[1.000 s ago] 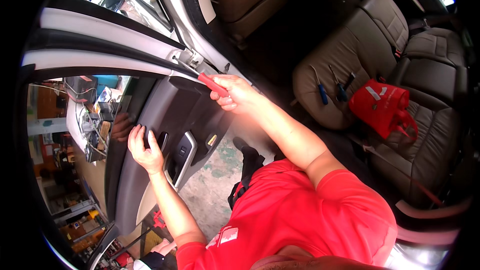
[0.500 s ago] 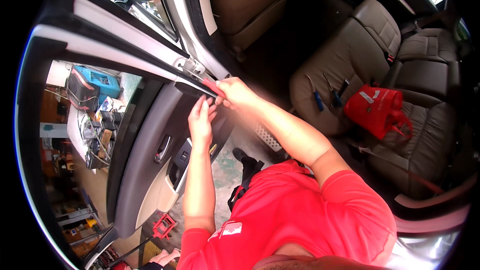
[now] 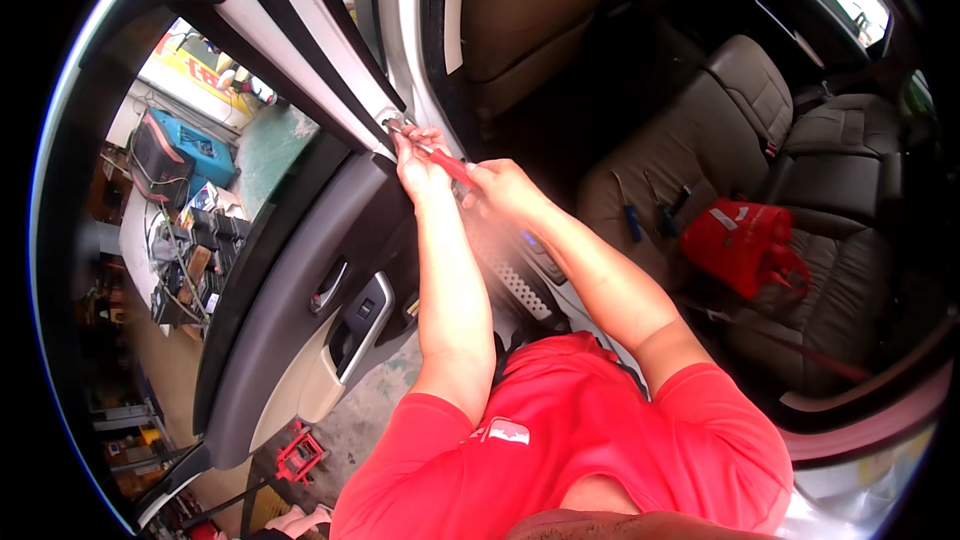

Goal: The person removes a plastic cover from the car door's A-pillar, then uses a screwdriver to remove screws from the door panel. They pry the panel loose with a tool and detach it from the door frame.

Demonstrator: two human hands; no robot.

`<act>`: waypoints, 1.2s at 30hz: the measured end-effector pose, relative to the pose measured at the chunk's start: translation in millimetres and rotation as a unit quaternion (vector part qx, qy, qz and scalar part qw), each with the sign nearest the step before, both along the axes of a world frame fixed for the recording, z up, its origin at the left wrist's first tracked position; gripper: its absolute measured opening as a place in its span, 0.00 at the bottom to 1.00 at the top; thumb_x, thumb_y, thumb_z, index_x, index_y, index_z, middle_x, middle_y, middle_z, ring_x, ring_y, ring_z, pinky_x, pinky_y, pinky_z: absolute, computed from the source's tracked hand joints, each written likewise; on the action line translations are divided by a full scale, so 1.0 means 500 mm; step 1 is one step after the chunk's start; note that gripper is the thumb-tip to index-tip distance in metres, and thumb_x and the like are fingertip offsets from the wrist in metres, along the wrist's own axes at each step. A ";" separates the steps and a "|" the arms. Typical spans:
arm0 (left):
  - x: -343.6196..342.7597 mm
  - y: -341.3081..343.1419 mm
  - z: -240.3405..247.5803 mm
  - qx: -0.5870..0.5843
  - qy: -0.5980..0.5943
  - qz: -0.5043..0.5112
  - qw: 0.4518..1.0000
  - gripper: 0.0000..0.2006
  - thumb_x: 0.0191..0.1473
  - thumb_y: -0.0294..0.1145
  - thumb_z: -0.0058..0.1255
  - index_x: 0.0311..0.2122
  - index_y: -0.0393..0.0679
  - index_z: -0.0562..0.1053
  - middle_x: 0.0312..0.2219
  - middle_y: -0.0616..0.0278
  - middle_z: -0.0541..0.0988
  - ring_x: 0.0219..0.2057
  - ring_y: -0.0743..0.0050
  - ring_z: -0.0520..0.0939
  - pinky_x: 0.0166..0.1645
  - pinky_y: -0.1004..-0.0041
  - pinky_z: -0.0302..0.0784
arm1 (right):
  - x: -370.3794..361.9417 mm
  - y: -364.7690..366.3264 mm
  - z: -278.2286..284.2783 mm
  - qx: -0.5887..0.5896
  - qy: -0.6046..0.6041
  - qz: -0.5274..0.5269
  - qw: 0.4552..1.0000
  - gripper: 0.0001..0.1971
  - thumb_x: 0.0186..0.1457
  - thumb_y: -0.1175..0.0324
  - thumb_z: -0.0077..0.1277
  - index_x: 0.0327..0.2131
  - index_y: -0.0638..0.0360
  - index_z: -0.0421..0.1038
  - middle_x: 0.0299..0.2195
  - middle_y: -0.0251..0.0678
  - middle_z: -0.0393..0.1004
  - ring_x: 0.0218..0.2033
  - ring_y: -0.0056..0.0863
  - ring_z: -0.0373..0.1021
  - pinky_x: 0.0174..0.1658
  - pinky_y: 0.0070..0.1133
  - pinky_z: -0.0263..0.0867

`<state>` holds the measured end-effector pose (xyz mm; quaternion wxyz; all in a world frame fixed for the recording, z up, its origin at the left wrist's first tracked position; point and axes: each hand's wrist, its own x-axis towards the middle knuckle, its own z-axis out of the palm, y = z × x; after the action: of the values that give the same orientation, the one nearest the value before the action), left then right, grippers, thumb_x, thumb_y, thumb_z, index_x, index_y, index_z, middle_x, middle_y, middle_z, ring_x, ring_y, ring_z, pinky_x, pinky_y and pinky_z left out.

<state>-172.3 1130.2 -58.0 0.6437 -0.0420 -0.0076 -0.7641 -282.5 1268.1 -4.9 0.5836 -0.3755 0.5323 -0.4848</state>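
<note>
My right hand (image 3: 508, 192) is closed round the red handle of a screwdriver (image 3: 450, 165). Its metal shaft points up and left, toward the edge of the opened car door (image 3: 283, 270). My left hand (image 3: 425, 172) has its fingers curled about the shaft, close to the tip. Both hands work beside a small metal fitting (image 3: 392, 126) at the door's edge, below the white window frame. The fingers partly hide the tip, so I cannot tell whether it touches the fitting.
On the brown rear seat (image 3: 640, 165) lie several blue-handled tools (image 3: 632, 223) and a red bag (image 3: 738, 245). A perforated sill plate (image 3: 522, 290) runs below my right forearm. Through the door window show a blue case (image 3: 200, 148) and cluttered parts. A red jack (image 3: 298, 452) stands on the floor.
My left hand has moved up and closed on the screwdriver's shaft. My right hand has shifted right and slightly down with the handle. The view has turned, and the door appears at a steeper angle.
</note>
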 end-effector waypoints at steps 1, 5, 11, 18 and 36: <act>-0.007 0.002 0.003 -0.015 0.018 -0.003 1.000 0.11 0.64 0.33 0.42 0.46 0.43 0.73 0.30 0.63 0.76 0.30 0.74 0.76 0.39 0.70 0.73 | 0.005 0.006 -0.007 -0.089 0.120 -0.034 0.988 0.16 0.59 0.62 0.51 0.38 0.69 0.72 0.22 0.42 0.76 0.17 0.29 0.71 0.22 0.25 0.68; -0.009 -0.017 0.017 -0.021 0.067 -0.020 0.997 0.11 0.65 0.32 0.40 0.42 0.37 0.71 0.31 0.62 0.77 0.30 0.75 0.77 0.37 0.73 0.72 | 0.025 0.009 -0.012 -0.272 0.319 -0.197 0.887 0.24 0.50 0.67 0.59 0.48 0.67 0.65 0.28 0.48 0.75 0.29 0.49 0.74 0.36 0.34 0.69; -0.015 -0.019 0.021 0.014 0.027 0.014 0.999 0.13 0.66 0.37 0.40 0.39 0.38 0.71 0.30 0.63 0.77 0.30 0.75 0.77 0.35 0.73 0.71 | 0.008 -0.004 0.001 -0.098 0.167 -0.090 0.977 0.18 0.54 0.64 0.54 0.45 0.65 0.70 0.25 0.47 0.76 0.27 0.52 0.72 0.37 0.35 0.70; -0.029 -0.034 0.024 0.046 0.035 0.004 0.998 0.16 0.64 0.45 0.41 0.37 0.42 0.71 0.29 0.66 0.77 0.30 0.73 0.78 0.36 0.69 0.71 | 0.024 0.010 0.027 -0.174 0.387 -0.156 0.892 0.16 0.55 0.62 0.54 0.42 0.64 0.69 0.42 0.52 0.70 0.43 0.50 0.70 0.44 0.35 0.68; -0.017 -0.066 -0.013 0.035 -0.019 -0.017 0.999 0.17 0.58 0.49 0.49 0.37 0.44 0.72 0.29 0.69 0.77 0.31 0.73 0.77 0.39 0.70 0.70 | 0.023 -0.007 0.030 -0.160 0.512 -0.119 0.836 0.14 0.56 0.62 0.53 0.36 0.65 0.67 0.35 0.51 0.70 0.36 0.50 0.73 0.41 0.38 0.70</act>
<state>-180.6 1097.3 -64.5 0.6313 -0.0048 0.0073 -0.7755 -270.9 1264.5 10.1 0.0977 -0.5922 0.7103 -0.3677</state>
